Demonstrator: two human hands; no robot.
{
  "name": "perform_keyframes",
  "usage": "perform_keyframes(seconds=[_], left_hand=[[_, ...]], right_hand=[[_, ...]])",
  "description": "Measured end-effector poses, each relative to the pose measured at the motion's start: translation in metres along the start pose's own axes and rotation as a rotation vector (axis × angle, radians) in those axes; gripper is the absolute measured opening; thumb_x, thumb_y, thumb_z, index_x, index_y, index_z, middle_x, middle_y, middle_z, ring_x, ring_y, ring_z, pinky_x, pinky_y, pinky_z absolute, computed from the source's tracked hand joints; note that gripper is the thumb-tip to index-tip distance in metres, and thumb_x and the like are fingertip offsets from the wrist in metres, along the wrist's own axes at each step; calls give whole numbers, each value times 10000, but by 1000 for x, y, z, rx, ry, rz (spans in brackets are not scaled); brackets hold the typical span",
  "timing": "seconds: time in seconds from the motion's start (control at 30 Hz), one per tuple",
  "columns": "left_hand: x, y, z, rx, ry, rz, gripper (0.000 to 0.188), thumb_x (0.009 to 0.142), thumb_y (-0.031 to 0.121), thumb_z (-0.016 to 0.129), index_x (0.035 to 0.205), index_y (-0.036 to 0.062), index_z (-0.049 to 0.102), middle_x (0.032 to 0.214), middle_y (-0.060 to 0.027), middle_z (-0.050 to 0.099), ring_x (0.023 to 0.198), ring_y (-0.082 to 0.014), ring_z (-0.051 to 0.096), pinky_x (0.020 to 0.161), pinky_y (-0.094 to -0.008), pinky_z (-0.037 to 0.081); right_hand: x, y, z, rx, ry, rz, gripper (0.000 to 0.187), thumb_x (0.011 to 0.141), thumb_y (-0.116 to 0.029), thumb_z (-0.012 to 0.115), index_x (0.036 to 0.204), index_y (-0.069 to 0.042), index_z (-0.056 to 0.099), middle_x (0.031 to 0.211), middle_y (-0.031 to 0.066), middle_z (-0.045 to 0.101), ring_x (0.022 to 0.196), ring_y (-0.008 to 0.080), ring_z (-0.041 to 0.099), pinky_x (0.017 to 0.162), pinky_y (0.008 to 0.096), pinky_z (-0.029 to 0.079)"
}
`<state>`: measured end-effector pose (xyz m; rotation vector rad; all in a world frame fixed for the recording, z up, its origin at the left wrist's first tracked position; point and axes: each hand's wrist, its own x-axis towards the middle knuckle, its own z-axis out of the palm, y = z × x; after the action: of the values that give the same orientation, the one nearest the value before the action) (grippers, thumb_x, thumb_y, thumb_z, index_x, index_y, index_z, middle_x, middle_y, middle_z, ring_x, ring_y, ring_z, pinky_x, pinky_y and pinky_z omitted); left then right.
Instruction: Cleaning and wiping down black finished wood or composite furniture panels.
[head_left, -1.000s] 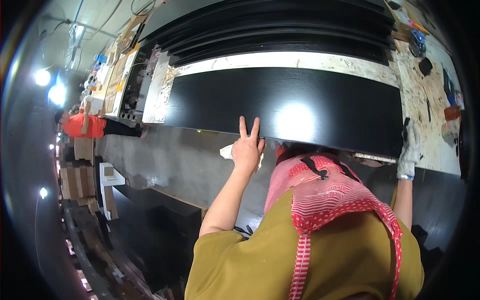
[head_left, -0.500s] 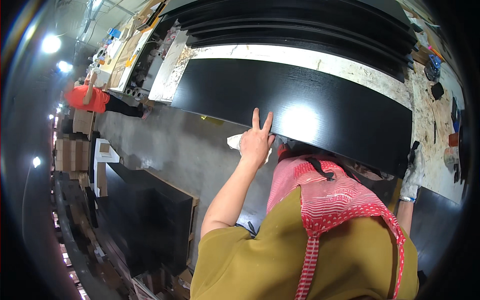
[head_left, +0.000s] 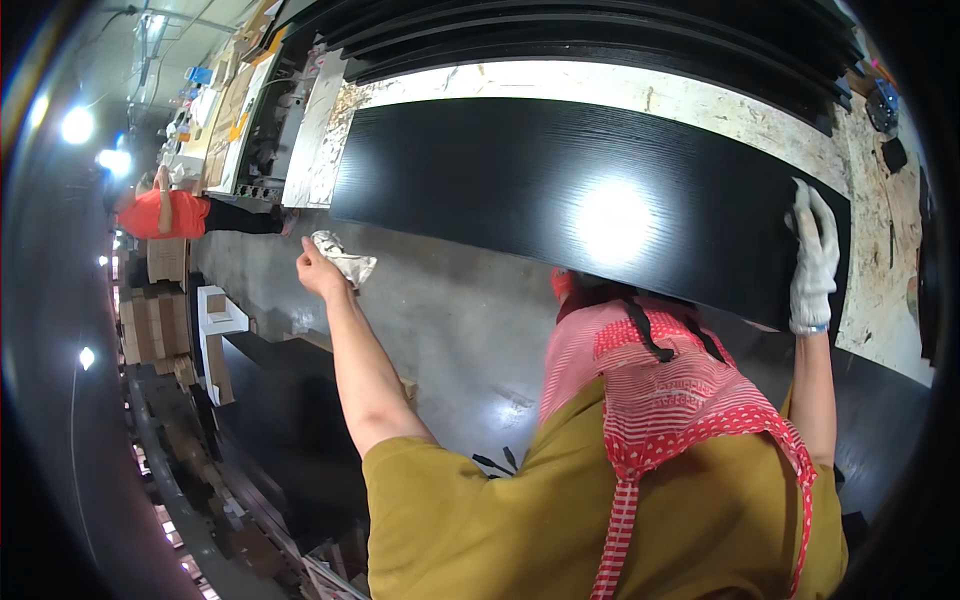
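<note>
A long black board (head_left: 480,170) with a fine wood grain lies across the worn white table (head_left: 690,100) in front of me, and a bright light reflects off it. My left hand (head_left: 320,272) is bare and closed on a whitish rag (head_left: 345,258), just off the board's near left corner and apart from it. My right hand (head_left: 815,255) wears a white glove. Its fingers are stretched out over the board's right end and appear to rest on the top face.
Several black boards (head_left: 580,50) are stacked at the table's far side. More dark panels (head_left: 275,410) lie low on the left. A person in a red shirt (head_left: 160,212) stands at the far left by another bench. Small tools and dark objects (head_left: 893,155) lie on the right.
My left hand has left the board's near edge and moved left with the rag. My gloved right hand has come up from beside the right corner onto the board's right end.
</note>
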<state>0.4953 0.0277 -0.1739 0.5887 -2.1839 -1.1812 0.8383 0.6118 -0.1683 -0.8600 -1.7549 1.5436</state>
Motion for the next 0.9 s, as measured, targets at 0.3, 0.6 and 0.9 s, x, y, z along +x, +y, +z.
perform_keyframes(seconds=[0.3,0.6,0.9], left_hand=[[19,4,57,749,-213,565,314,918,349,597,873,39,611,924,-151,611,863,-372,598,742,-469,461],[27,17,50,801,-470,599,265,933,281,564,813,49,605,895,-143,643,839,-366,614,736,-467,469],[-85,64,24,498,-997,621,229,896,260,606,851,36,617,872,-161,625,863,-365,611,757,-456,469]], right_hand=[[20,30,30,-383,40,-106,421,952,-242,596,1283,15,557,1287,123,571,1197,195,531,1025,317,422],[22,42,24,-559,0,-206,354,960,-222,574,1263,-45,616,1291,117,579,1222,208,523,1061,341,377],[22,36,29,-571,-28,-220,373,955,-216,581,1270,-17,597,1294,121,576,1213,222,530,1063,345,376]])
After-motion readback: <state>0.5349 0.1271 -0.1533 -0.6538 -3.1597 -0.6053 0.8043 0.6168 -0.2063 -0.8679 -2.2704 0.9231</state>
